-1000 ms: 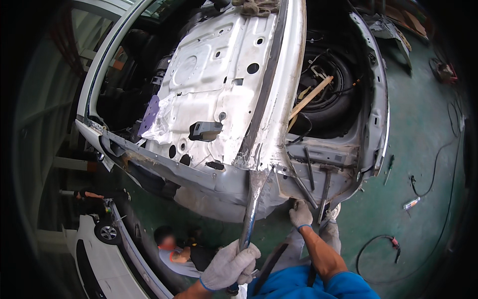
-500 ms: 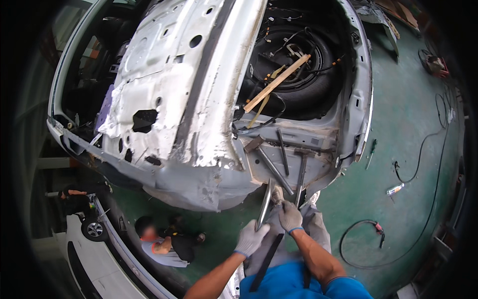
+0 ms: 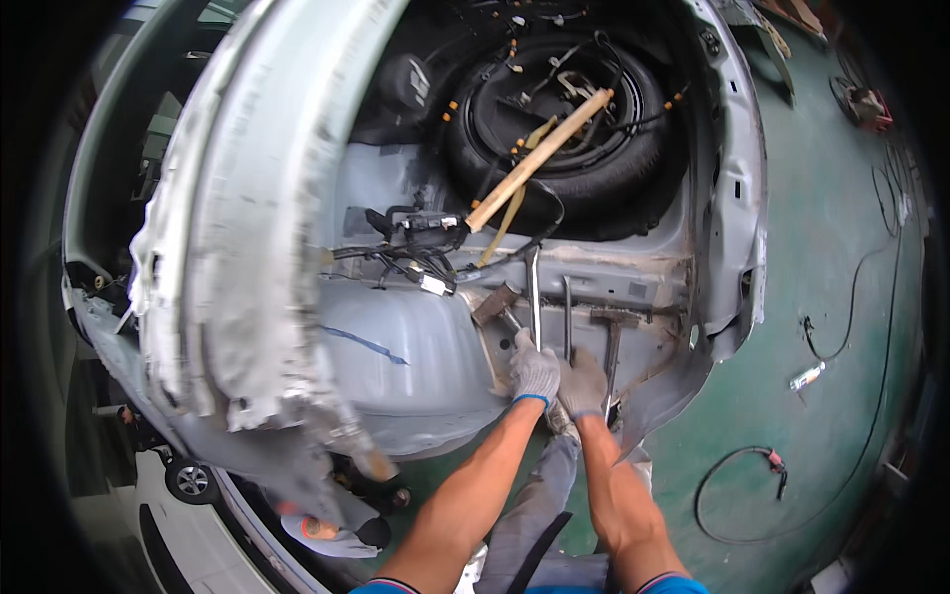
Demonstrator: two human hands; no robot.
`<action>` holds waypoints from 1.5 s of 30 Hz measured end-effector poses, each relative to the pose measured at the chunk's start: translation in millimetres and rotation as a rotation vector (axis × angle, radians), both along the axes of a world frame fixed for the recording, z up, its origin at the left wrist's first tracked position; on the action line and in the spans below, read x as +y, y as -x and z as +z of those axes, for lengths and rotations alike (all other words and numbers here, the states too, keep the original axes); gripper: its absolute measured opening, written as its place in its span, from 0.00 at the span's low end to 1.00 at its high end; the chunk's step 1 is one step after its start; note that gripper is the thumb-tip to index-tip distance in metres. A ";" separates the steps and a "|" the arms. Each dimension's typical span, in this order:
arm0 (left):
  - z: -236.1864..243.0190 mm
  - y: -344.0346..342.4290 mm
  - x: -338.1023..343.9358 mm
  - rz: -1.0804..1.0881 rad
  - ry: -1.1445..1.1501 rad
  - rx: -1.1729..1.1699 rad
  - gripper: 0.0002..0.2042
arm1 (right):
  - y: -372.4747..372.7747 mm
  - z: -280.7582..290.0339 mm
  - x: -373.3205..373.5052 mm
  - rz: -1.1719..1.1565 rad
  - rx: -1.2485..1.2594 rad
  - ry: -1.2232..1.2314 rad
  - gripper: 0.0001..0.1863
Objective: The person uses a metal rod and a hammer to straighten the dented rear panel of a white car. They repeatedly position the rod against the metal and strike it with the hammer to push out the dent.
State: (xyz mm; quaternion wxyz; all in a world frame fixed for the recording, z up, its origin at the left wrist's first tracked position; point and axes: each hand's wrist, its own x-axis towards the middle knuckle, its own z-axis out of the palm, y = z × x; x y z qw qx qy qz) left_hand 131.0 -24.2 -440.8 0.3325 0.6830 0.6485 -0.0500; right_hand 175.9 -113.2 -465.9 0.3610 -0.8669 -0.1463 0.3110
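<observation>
In the car's open rear body, my left hand (image 3: 534, 376), in a light knitted glove, is wrapped around a silver metal bar (image 3: 535, 297) that points away from me. Close on its right, my gloved right hand (image 3: 582, 383) is curled at the lower end of a thin dark rod (image 3: 568, 315). Whether it grips that rod or something beneath is hidden. A hammer (image 3: 497, 302) lies at the left, its handle running under my left hand. Another hammer (image 3: 613, 342) lies right of my right hand.
A wooden stick (image 3: 540, 161) lies across the spare-wheel well, near a tire (image 3: 623, 168) and loose wiring (image 3: 421, 259). A torn white panel (image 3: 252, 228) with ragged edges rises on the left. On the green floor are a hose (image 3: 708, 485) and a can (image 3: 807, 376). A person (image 3: 332, 535) is low left.
Both hands have moved forward into the rear body, the left bringing the silver bar along. The view has shifted, so the white panel appears farther left and hides more of the person.
</observation>
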 end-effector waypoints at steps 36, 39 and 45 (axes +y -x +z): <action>487.9 136.0 -3.1 0.073 0.688 -0.677 0.17 | 18.8 -65.7 -143.4 0.165 0.294 0.230 0.29; 488.9 134.5 10.6 0.078 0.795 -0.739 0.19 | 30.2 -70.1 -130.0 0.007 0.469 0.147 0.23; 487.0 136.0 16.7 0.118 0.879 -0.858 0.21 | 57.9 -22.4 -123.1 -0.274 0.214 0.030 0.27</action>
